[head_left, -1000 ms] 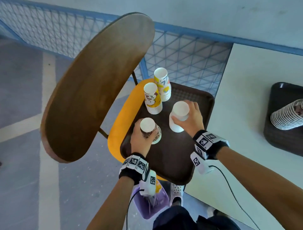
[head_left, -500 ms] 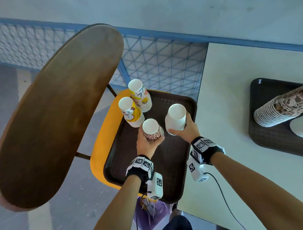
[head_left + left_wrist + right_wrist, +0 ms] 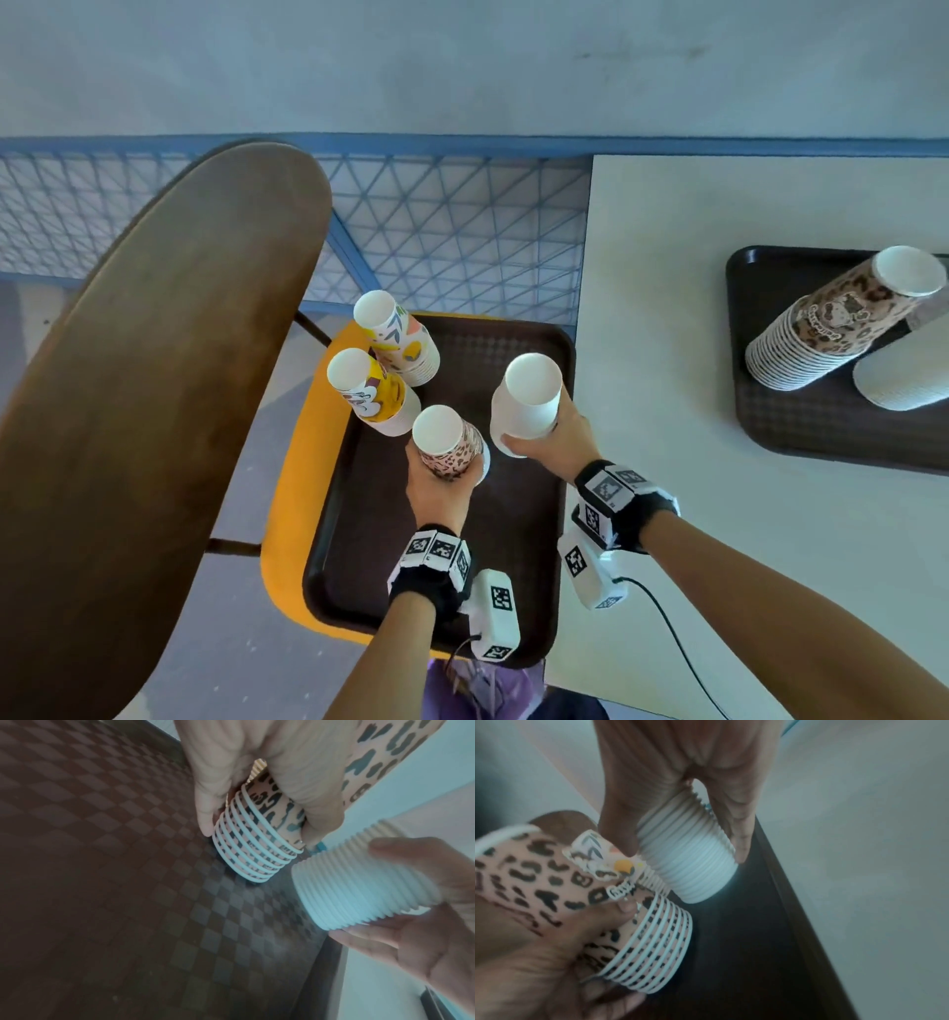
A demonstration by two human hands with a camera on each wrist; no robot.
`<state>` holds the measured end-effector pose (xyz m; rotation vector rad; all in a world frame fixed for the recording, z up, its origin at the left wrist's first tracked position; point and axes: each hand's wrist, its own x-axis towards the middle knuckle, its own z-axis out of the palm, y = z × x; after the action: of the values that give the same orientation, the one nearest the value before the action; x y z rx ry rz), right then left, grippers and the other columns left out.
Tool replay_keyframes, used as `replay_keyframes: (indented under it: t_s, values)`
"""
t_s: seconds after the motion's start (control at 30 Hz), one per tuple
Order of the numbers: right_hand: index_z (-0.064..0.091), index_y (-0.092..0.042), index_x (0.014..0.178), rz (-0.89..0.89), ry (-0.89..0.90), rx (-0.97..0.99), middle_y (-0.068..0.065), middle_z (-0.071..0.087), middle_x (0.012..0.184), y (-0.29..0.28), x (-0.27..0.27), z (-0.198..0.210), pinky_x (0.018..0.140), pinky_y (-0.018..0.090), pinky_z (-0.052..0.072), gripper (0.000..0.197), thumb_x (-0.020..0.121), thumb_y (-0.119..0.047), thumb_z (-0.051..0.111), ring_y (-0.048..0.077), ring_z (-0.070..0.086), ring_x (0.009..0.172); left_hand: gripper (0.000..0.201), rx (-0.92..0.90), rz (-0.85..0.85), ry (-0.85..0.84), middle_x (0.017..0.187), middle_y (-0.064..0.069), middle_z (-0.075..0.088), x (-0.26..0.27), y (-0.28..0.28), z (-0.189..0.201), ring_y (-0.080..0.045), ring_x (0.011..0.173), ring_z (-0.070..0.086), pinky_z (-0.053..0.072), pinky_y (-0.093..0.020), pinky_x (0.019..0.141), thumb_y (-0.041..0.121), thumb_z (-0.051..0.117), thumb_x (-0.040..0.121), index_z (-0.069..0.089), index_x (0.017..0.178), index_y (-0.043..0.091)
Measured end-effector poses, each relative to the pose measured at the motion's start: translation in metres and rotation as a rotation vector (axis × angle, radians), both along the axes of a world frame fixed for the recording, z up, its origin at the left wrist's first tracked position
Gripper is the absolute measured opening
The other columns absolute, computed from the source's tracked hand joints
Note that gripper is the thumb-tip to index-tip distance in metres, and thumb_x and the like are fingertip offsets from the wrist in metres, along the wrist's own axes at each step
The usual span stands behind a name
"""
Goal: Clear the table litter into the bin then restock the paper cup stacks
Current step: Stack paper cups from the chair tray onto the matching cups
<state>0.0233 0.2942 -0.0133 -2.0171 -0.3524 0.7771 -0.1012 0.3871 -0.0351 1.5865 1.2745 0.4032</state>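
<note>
Paper cups fill both hands: the left hand [image 3: 436, 491] wraps the leopard stack [image 3: 448, 446], the right hand [image 3: 557, 437] the white stack [image 3: 529, 403], just above the brown tray [image 3: 518, 339]. Loose bottom cups might slip out.

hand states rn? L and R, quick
Left hand: closed, fingers curled round the leopard-print cup stack.
Right hand: closed, gripping the plain white cup stack.
</note>
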Motion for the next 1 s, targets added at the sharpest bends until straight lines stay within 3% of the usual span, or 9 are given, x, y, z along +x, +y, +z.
replay_keyframes:
  t_s: [0.23, 0.3, 0.37, 0.43, 0.53, 0.67, 0.73, 0.83, 1.0]
  values:
    - [0.04, -0.019, 0.129, -0.099, -0.067, 0.121, -0.003, 0.058, 0.114, -0.074, 0.052, 0.063, 0.095, 0.032, 0.046, 0.081, 0.06, -0.026, 0.083, 0.016, 0.054, 0.104, 0.076, 0.022, -0.148, -0.061, 0.126, -0.01, 0.058, 0.051, -0.033, 0.048, -0.02, 0.117, 0.053, 0.034, -0.02, 0.094, 0.012, 0.082, 0.065, 0.042, 0.13, 0.01]
    - [0.042, -0.016, 0.127, -0.14, -0.133, 0.146, 0.003, 0.06, 0.119, -0.102, 0.075, 0.085, 0.092, 0.034, 0.048, 0.081, 0.059, -0.026, 0.084, 0.017, 0.056, 0.103, 0.074, 0.042, -0.224, -0.081, 0.125, -0.01, 0.058, 0.079, -0.053, 0.066, -0.016, 0.113, 0.053, 0.033, -0.017, 0.091, 0.013, 0.081, 0.067, 0.042, 0.13, 0.01]
    - [0.043, -0.015, 0.126, -0.197, -0.191, 0.173, 0.005, 0.061, 0.121, -0.132, 0.098, 0.109, 0.092, 0.036, 0.048, 0.079, 0.06, -0.024, 0.085, 0.019, 0.057, 0.106, 0.073, 0.057, -0.293, -0.123, 0.125, -0.011, 0.058, 0.111, -0.076, 0.083, -0.021, 0.115, 0.055, 0.034, -0.017, 0.09, 0.014, 0.08, 0.068, 0.042, 0.129, 0.01]
    - [0.045, -0.013, 0.125, -0.25, -0.241, 0.205, 0.001, 0.06, 0.117, -0.165, 0.12, 0.137, 0.093, 0.034, 0.047, 0.076, 0.061, -0.023, 0.084, 0.018, 0.057, 0.106, 0.078, 0.057, -0.356, -0.177, 0.124, -0.012, 0.059, 0.145, -0.1, 0.101, -0.024, 0.116, 0.056, 0.037, -0.021, 0.093, 0.021, 0.083, 0.064, 0.042, 0.129, 0.009]
    - [0.045, -0.013, 0.127, -0.311, -0.293, 0.22, -0.004, 0.058, 0.113, -0.214, 0.154, 0.177, 0.091, 0.03, 0.045, 0.074, 0.064, -0.024, 0.082, 0.013, 0.054, 0.103, 0.095, 0.068, -0.43, -0.291, 0.122, -0.008, 0.058, 0.187, -0.137, 0.129, -0.019, 0.113, 0.055, 0.04, -0.026, 0.098, 0.039, 0.082, 0.05, 0.04, 0.131, 0.011]
    - [0.046, -0.014, 0.127, -0.416, -0.368, 0.28, 0.002, 0.061, 0.121, -0.268, 0.195, 0.218, 0.094, 0.04, 0.05, 0.085, 0.053, -0.035, 0.083, 0.018, 0.059, 0.109, 0.087, 0.154, -0.548, -0.319, 0.128, -0.005, 0.057, 0.232, -0.178, 0.159, -0.018, 0.116, 0.054, 0.038, -0.022, 0.098, 0.034, 0.083, 0.06, 0.038, 0.133, 0.015]
    - [0.043, -0.014, 0.128, -0.464, -0.364, 0.296, 0.004, 0.059, 0.124, -0.292, 0.211, 0.226, 0.094, 0.045, 0.051, 0.082, 0.057, -0.03, 0.083, 0.021, 0.057, 0.11, 0.09, 0.165, -0.595, -0.327, 0.129, -0.003, 0.057, 0.25, -0.194, 0.165, -0.017, 0.117, 0.054, 0.038, -0.023, 0.099, 0.039, 0.081, 0.056, 0.038, 0.133, 0.017]
    - [0.039, -0.014, 0.128, -0.517, -0.326, 0.319, 0.004, 0.056, 0.122, -0.319, 0.227, 0.222, 0.091, 0.046, 0.051, 0.077, 0.064, -0.018, 0.081, 0.023, 0.056, 0.112, 0.079, 0.177, -0.612, -0.288, 0.132, -0.006, 0.056, 0.271, -0.213, 0.167, -0.023, 0.122, 0.052, 0.037, -0.023, 0.097, 0.027, 0.081, 0.067, 0.037, 0.133, 0.017]
    - [0.038, -0.016, 0.128, -0.529, -0.248, 0.264, 0.006, 0.057, 0.124, -0.334, 0.238, 0.2, 0.089, 0.046, 0.052, 0.086, 0.055, -0.03, 0.082, 0.024, 0.057, 0.111, 0.073, 0.188, -0.635, -0.202, 0.133, -0.007, 0.054, 0.292, -0.233, 0.159, -0.027, 0.123, 0.051, 0.037, -0.027, 0.096, 0.026, 0.076, 0.072, 0.035, 0.131, 0.016]
